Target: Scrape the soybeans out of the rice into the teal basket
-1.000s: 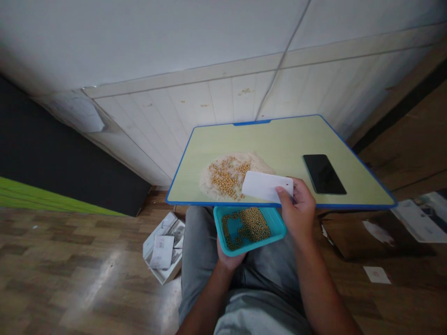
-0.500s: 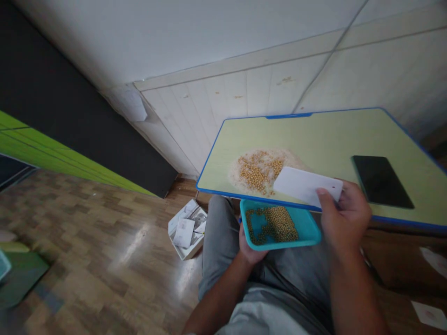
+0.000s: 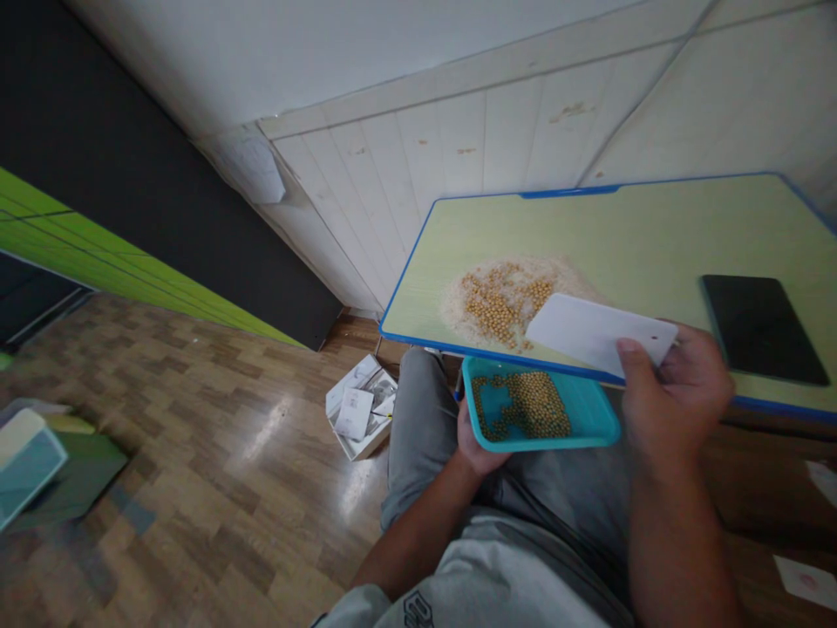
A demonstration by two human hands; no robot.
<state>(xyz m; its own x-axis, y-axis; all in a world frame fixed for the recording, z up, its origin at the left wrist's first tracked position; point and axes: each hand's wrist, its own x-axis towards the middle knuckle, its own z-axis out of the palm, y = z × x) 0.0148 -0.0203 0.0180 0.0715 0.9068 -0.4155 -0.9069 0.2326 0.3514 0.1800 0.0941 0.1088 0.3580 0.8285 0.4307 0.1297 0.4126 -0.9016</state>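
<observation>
My left hand (image 3: 480, 443) grips the left end of a turquoise plastic tray (image 3: 592, 427), held just below the table's near edge. Golden soybean-like beans (image 3: 540, 406) lie in the tray, heaped toward its middle. Between the thumb and fingers of my right hand (image 3: 680, 388) is a white plastic card (image 3: 588, 331) with a small hole near the held end. The card's far end reaches over the table beside a mixed pile of golden beans (image 3: 493, 316) and pale, rice-like grains (image 3: 568, 277).
The pale green table (image 3: 647, 235) has a blue rim and stands by the white wall (image 3: 445, 148). A dark phone or tablet (image 3: 762, 330) lies at its right. On the floor are an open white box (image 3: 359, 406) and a green bin (image 3: 71, 471).
The camera view has shifted, so the table, tray and hands appear farther right and slightly higher. Both hands keep their holds; the card stays beside the pile.
</observation>
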